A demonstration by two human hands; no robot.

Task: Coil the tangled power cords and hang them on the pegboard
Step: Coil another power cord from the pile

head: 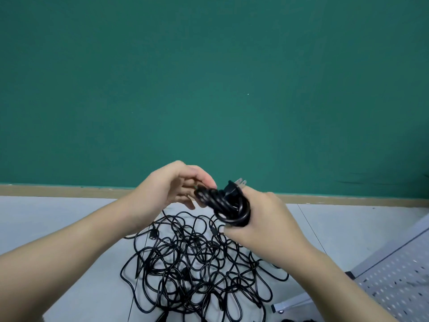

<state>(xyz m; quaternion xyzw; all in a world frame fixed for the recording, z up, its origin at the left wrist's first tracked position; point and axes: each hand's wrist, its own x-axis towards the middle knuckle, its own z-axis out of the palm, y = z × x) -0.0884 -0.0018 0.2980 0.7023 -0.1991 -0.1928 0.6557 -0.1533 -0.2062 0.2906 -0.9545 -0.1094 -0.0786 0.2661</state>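
I hold a coiled black power cord (228,205) in the air between both hands. My right hand (267,219) grips the bundle from the right, and the plug with its metal prongs (240,183) sticks up above it. My left hand (178,184) pinches the coil's left end with its fingertips. Below them a big tangle of black cords (195,263) lies on the grey floor. The white pegboard (399,277) stands at the lower right, with nothing hanging on the part I can see.
A green wall (209,77) fills the upper view, with a tan baseboard (69,190) along its foot. The pegboard's metal frame and foot (292,304) reach toward the tangle. Grey floor (58,217) spreads to the left.
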